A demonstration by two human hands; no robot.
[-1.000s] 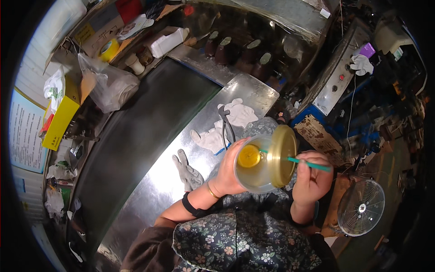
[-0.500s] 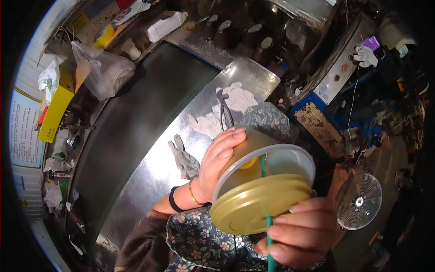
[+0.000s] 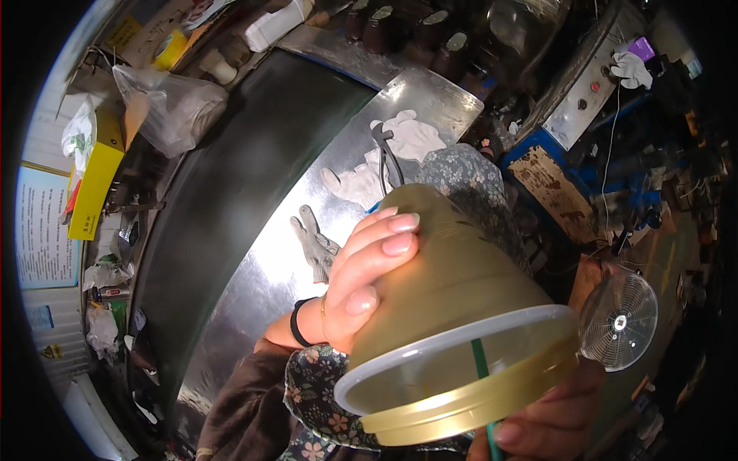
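Observation:
My left hand (image 3: 369, 269) is wrapped round the side of a large gold cup (image 3: 461, 269) with a pale rim, tilted so its mouth points down toward me. A gold screw-type lid (image 3: 461, 411) sits just below the mouth, partly apart from the rim. Through the lid runs a green straw (image 3: 480, 357), whose upper part reaches into the cup. My right hand (image 3: 550, 422), partly in shadow behind the lid, has its fingers closed at the straw and the lid's underside. Whatever lies deep inside the cup is hidden.
Grey-white work gloves (image 3: 311, 246) and dark-handled pliers (image 3: 384, 150) lie on the metal tabletop (image 3: 254, 269), beside a dark conveyor belt (image 3: 231, 169). A yellow box (image 3: 96, 184) and a plastic bag (image 3: 173, 115) stand at the left. A round fan (image 3: 619, 323) is at the right.
The cup has come closer and tipped, its mouth turned further downward and its side now showing. The lid and my right hand have moved lower, with the lid now seen more edge-on.

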